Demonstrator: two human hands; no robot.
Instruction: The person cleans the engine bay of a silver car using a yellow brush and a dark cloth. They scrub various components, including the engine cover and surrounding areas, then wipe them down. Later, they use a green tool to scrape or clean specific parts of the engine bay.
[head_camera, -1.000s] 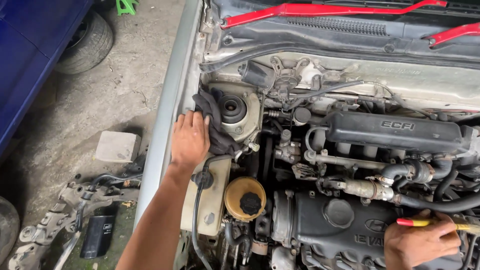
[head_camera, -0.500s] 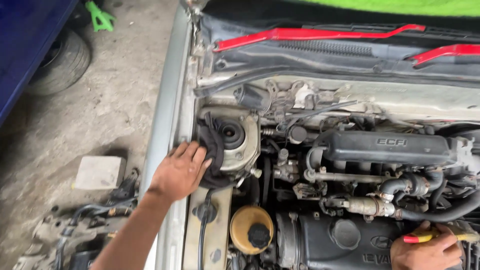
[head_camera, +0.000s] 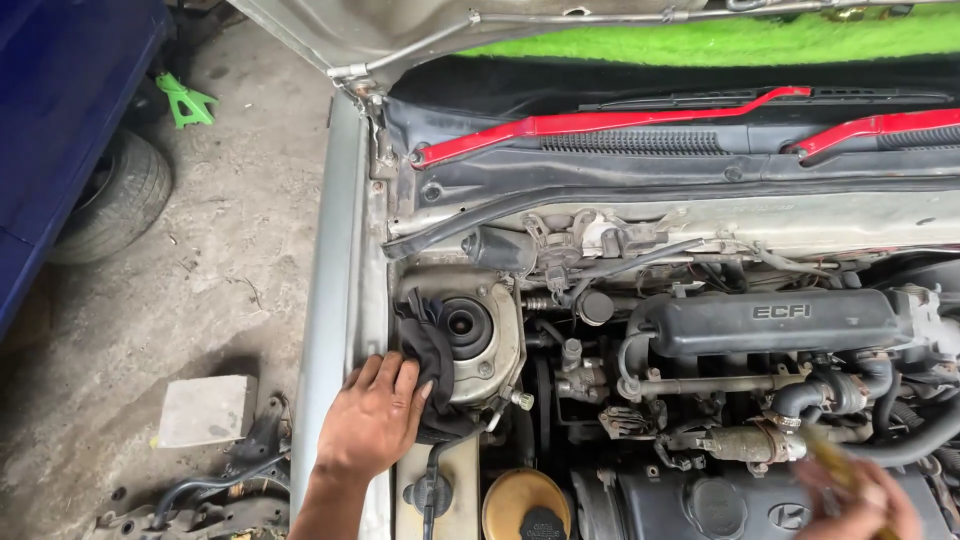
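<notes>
L hand (head_camera: 372, 420) flat, fingers spread, pressing dark rag (head_camera: 432, 350) just left of strut mount (head_camera: 466, 325). R hand (head_camera: 860, 500) blurred, well right of mount, gripping yellowish tool (head_camera: 825, 450). Step: wiping around mount.

A car repair yard or garage workshop; a silver car (head_camera: 330, 330) stands with its hood (head_camera: 400, 30) propped up and the engine bay (head_camera: 700, 380) exposed; beside its left edge, on stained concrete floor (head_camera: 230, 250), lie loose car parts (head_camera: 200, 495) and a concrete block (head_camera: 205, 410); a green jack stand (head_camera: 185, 100) sits near a blue car (head_camera: 60, 110) and its tyre (head_camera: 110, 200).
</notes>
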